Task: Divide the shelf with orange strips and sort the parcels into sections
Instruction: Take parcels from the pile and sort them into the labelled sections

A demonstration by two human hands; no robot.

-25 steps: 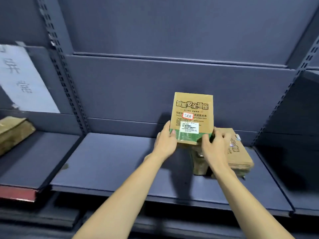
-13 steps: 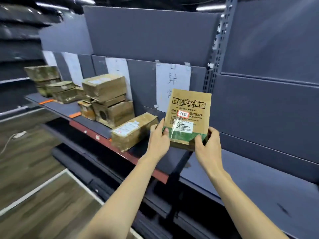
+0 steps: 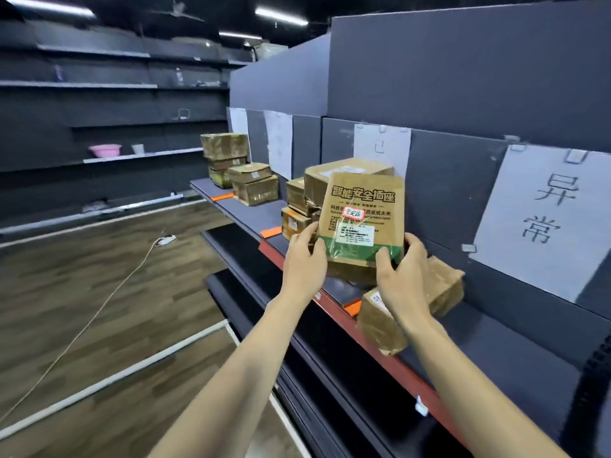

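Printed parcel (image 3: 362,219) held upright above shelf (image 3: 515,345), both hands clamped on lower corners: left hand (image 3: 305,262), right hand (image 3: 401,276). Orange strips (image 3: 352,307) already marking front edge. Best lowered flat into correct section, clear of tilted parcel (image 3: 380,322) underneath, label kept facing outward, released only once seated.

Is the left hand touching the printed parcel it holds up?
Touching. The head view shows the left hand gripping the printed parcel at its lower left edge, thumb on its front.
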